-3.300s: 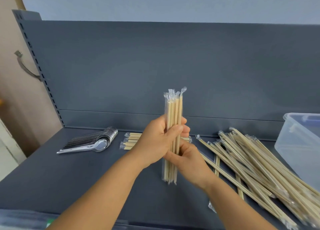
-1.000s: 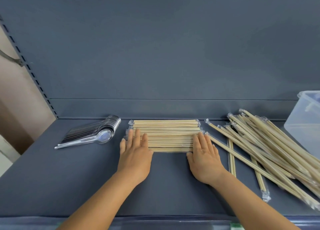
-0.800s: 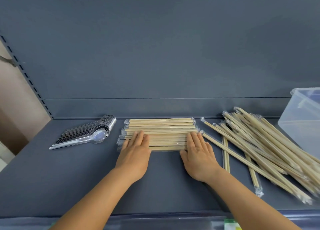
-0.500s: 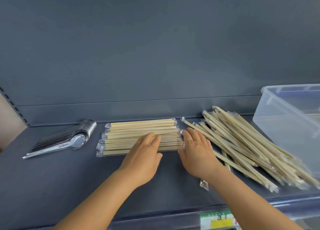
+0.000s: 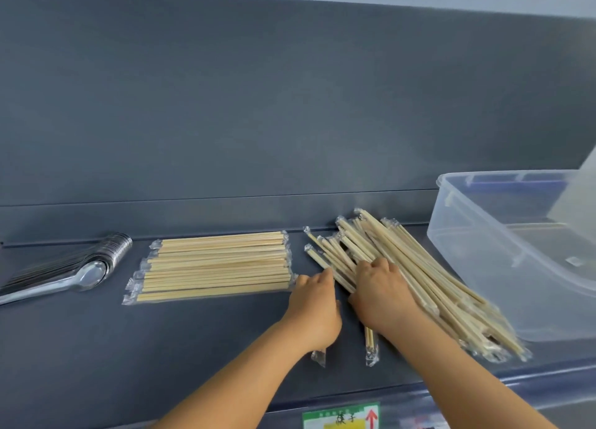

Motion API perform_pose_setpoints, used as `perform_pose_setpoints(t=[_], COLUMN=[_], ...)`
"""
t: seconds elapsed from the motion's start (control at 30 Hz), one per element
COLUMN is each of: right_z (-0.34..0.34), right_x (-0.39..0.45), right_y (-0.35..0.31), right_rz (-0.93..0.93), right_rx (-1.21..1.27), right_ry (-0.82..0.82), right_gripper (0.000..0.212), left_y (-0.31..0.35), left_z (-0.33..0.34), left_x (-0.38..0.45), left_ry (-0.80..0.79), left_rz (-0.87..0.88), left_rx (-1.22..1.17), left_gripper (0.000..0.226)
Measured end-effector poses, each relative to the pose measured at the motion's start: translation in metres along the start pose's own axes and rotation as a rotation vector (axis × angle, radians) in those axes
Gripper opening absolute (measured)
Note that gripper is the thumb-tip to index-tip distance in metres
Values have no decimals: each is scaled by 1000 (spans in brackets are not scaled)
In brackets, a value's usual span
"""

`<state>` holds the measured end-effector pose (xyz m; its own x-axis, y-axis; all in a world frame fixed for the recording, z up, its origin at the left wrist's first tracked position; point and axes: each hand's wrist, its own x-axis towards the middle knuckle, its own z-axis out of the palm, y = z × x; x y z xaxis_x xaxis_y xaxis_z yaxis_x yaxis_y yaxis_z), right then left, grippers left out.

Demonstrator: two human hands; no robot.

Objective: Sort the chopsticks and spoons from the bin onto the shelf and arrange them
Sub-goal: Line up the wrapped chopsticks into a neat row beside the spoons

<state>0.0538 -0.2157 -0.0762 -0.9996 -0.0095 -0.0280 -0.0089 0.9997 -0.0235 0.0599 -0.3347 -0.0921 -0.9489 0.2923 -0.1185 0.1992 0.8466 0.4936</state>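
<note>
1. My left hand [image 5: 314, 309] and right hand [image 5: 383, 294] meet at the near-left edge of the loose pile [image 5: 416, 273] of wrapped chopsticks on the grey shelf [image 5: 96, 357].
2. My right fingers [image 5: 379, 267] are curled into the pile, gripping some pairs; my left fingers [image 5: 317, 278] lie loosely extended, tips touching the pile's edge, holding nothing I can see.
3. The neat row [image 5: 216, 269] lies flat left of my hands, roughly a dozen packets side by side, ends almost flush.
4. The loose pile holds a few dozen packets, too overlapped to count; two strays [image 5: 370, 341] poke toward me under my wrists.
5. Spoons [image 5: 71, 267] sit far left, nested in one stack; exact number cannot be told.
6. One clear bin [image 5: 503, 244] stands at right, just beside the pile; what it holds is unclear.
7. Judgement: the packets are light and stiff, but the film sleeves look slippery. Best gathered mid-length in a small bunch, squeezed firmly, so none slides out endwise.
</note>
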Motion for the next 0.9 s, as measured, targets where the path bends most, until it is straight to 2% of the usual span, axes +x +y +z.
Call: perform_pose_setpoints(t=[0.1, 0.2, 0.3, 0.43, 0.6, 0.7, 0.77, 0.83, 0.9], right_z=[-1, 1, 2, 6, 7, 3, -4, -14, -25], right_x=[6, 12, 15, 17, 16, 13, 8, 4, 3], right_y=[-1, -3, -3, -1, -3, -5, -8, -14, -22], right_rz=[-11, -16, -27, -50, -31, -61, -114, -170, -212], right_rx=[52, 172, 224, 405, 719, 807, 860, 935, 1029], right_ry=[-57, -50, -51, -6, -84, -90, -64, 15, 132], right_gripper=[37, 28, 22, 17, 11, 15, 25, 28, 19], left_y=[5, 11, 16, 15, 13, 13, 16, 20, 26], left_z=[3, 2, 0, -1, -1, 0, -7, -19, -39], left_x=[7, 8, 11, 18, 23, 28, 29, 29, 25], left_ry=[46, 103, 141, 161, 153, 157, 178, 231, 297], left_rz=[-82, -138, -228, -347, -487, -496, -468, -399, -293], left_rx=[-235, -476, -646, -775, -934, -1004, -1023, -1040, -1061], left_gripper=[26, 37, 37, 38, 47, 41, 32, 24, 20])
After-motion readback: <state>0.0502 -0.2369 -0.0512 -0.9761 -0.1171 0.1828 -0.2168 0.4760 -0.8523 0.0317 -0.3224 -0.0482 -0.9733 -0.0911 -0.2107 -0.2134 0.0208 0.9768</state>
